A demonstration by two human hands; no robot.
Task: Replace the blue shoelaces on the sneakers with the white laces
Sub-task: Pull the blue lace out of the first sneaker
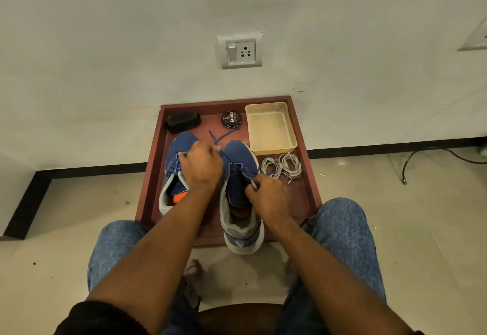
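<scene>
Two blue shoes are seen side by side in a red-brown tray on the floor. The right shoe is being worked on. Its blue lace is pinched in the curled fingers of the left hand and pulled up and away, most likely so it slides out of the holes. The loose end is seen past the hand, near the far toe. The shoe's tongue or top edge is pinched by the right hand, probably so the shoe is kept from moving while the lace is pulled. The left shoe is laced in blue too and is partly hidden under the left hand.

The white laces are kept in two coils in the tray, just beside the right shoe, ready to be used.

A clear plastic box, a round polish tin and a black brush are at the far end of the tray. The tray is set against a white wall with a plug socket. The floor is pale tile.
</scene>
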